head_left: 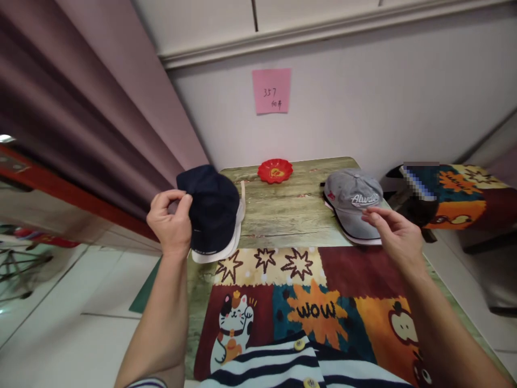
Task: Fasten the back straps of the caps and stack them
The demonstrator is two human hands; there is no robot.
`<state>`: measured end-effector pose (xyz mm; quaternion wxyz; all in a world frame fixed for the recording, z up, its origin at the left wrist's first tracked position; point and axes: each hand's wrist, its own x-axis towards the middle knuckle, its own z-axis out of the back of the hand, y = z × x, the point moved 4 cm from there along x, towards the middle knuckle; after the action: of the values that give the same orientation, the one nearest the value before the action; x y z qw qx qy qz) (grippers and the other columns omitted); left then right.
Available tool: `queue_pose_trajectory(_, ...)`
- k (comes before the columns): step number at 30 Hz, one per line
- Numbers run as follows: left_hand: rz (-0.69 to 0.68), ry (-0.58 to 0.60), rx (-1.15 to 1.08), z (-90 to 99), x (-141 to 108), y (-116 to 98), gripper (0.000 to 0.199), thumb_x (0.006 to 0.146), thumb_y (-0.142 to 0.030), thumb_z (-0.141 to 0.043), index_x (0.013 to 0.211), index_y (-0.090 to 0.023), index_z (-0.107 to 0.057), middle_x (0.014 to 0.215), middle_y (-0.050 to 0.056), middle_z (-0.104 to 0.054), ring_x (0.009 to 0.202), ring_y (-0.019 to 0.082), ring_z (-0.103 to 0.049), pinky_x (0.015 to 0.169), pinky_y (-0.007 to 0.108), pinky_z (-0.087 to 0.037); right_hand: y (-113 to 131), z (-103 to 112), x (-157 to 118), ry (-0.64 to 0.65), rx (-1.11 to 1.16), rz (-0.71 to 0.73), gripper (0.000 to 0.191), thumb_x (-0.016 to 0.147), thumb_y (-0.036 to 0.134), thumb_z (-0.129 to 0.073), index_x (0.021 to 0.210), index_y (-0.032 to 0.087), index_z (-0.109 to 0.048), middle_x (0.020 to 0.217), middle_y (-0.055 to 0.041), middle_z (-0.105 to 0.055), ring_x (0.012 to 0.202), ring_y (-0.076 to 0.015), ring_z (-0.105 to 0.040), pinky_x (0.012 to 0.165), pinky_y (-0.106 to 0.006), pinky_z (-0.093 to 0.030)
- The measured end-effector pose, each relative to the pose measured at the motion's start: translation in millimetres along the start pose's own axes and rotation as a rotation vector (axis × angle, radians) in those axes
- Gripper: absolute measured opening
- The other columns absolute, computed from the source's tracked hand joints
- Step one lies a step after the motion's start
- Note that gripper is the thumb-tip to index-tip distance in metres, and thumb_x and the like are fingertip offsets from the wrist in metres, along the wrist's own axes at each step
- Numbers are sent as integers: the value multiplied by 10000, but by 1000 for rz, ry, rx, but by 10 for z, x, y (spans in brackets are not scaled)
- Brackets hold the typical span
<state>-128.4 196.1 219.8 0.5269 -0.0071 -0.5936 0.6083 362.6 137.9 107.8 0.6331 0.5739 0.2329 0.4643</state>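
Observation:
My left hand (172,220) is closed, thumb and forefinger pinched at the left side of a navy blue cap (214,210). A white brim (232,250) shows beneath the navy one, on the table's left edge. Over the front of a grey cap (353,188) with white "Always" lettering is my right hand (398,234). Its thumb and forefinger meet, and I see nothing between them. The grey cap sits on the right side of the table, its brim towards me, with a dark edge under it.
A red scalloped dish (275,171) stands at the back of the wood-patterned table (283,210). A colourful mat (339,269) covers the near part. Behind are a wall with a pink note (272,90) and, leftwards, a curtain (153,108). Another covered table (480,199) stands right.

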Motion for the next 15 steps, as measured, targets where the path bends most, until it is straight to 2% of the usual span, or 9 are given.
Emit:
queue_pose_trajectory(3,-163,-8,-109,-45,-100,-478,82,845,-273,-711,829,-206,-666,954,15,-682,972,189,-639,971,341,-492,231,-286,-133,217,195,-91,403,845,552,-734,1054,207,-748,1045,-105,-785,985,-270,-756,996,-495,-563)
queue_pose_trajectory(6,-169,32,-255,-234,-267,-724,82,823,-247,-718,795,-211,-649,934,18,-689,942,182,-651,917,322,-509,446,-675,-250,422,375,-168,431,834,549,-763,1134,241,-733,1186,-111,-759,1128,-275,-716,1083,-472,-504)
queue_pose_trajectory(9,-37,116,-415,-506,-554,-775,79,818,-237,-710,791,-205,-643,908,13,-688,916,168,-645,893,306,-505,557,-1093,-335,619,555,-307,548,817,609,-753,1239,264,-695,1322,-104,-708,1215,-288,-675,1119,-495,-466)
queue_pose_trajectory(11,88,192,-511,-667,-797,-753,88,808,-241,-718,781,-202,-644,882,7,-681,879,157,-632,856,290,-502,565,-1310,-385,720,713,-449,567,827,672,-696,1218,261,-710,1323,-88,-712,1263,-292,-645,1126,-481,-467)
queue_pose_trajectory(13,215,292,-585,-770,-1027,-712,109,791,-250,-742,770,-198,-648,876,7,-680,846,149,-621,814,274,-497,512,-1411,-424,708,827,-597,498,817,644,-714,1138,264,-741,1247,-61,-752,1269,-285,-643,1116,-449,-486)
queue_pose_trajectory(15,298,399,-636,-801,-1185,-656,133,803,-283,-749,760,-191,-663,887,17,-689,853,151,-624,819,273,-496,439,-1415,-476,694,892,-696,415,785,553,-766,1068,250,-760,1152,-54,-786,1223,-286,-672,1102,-430,-502)
